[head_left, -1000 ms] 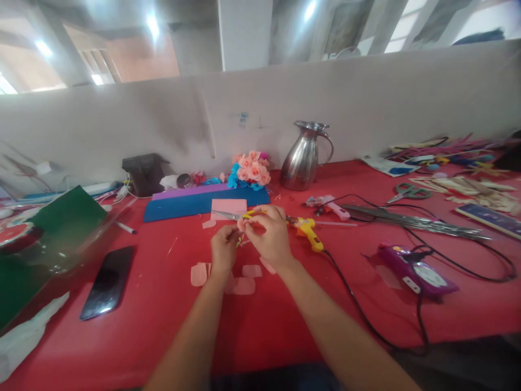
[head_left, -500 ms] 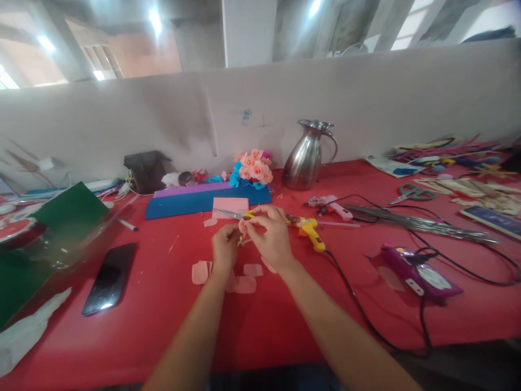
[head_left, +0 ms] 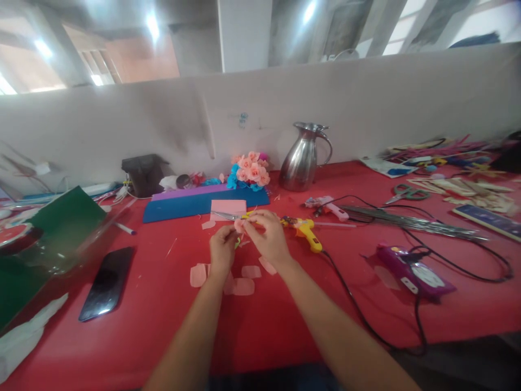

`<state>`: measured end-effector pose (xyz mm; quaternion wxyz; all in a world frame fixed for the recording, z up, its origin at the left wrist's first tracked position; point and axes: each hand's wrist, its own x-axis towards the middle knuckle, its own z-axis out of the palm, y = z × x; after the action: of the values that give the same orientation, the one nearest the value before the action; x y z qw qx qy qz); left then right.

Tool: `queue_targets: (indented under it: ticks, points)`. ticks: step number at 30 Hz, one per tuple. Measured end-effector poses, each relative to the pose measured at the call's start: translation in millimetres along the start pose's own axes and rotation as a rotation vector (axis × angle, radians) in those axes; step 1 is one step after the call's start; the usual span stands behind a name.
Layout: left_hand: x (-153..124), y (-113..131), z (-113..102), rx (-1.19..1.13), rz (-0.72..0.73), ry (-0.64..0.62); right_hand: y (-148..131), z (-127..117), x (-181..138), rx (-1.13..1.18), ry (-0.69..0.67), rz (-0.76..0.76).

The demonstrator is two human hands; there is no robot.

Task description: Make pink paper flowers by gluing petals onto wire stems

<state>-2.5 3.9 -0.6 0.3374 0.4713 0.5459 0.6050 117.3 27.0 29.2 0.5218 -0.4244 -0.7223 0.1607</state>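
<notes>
Over the red table, my left hand and my right hand meet, both pinched on a small pink paper flower with a bit of green stem below it. Fingers of both hands are closed around it. Several pink paper petals lie on the table just below my hands. Yellow-handled scissors and a pink paper sheet lie just beyond them. A yellow glue gun rests right of my right hand.
A black phone lies at the left, a green sheet beyond it. Blue and purple foam sheets, a pink flower bunch and a steel jug stand at the back. A purple device with black cables, wires and craft sticks lie right.
Both hands stay together on the pink flower, with only small finger movements; the view shifts slightly.
</notes>
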Motion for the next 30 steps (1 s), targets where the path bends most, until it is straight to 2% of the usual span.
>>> queue_targets:
  ticks: [5,10,20,26,30]
  points:
    - [1.3,-1.6,-0.4,-0.105,-0.061,0.016,-1.7,0.1,-0.5,0.175,-0.096,0.014]
    - [0.1,3.1,0.3,-0.14,-0.113,0.045,-2.7,-0.9,-1.5,0.258,-0.041,0.096]
    - [1.5,-2.6,-1.2,-0.077,0.01,0.006,-4.2,6.0,-5.7,0.306,-0.154,0.191]
    - [1.7,-1.6,-1.1,0.029,0.018,0.038,-2.6,6.7,-4.1,0.442,-0.138,0.24]
    - [2.4,-2.0,-0.7,0.039,0.019,0.038,-2.1,7.2,-4.0,0.44,-0.123,0.238]
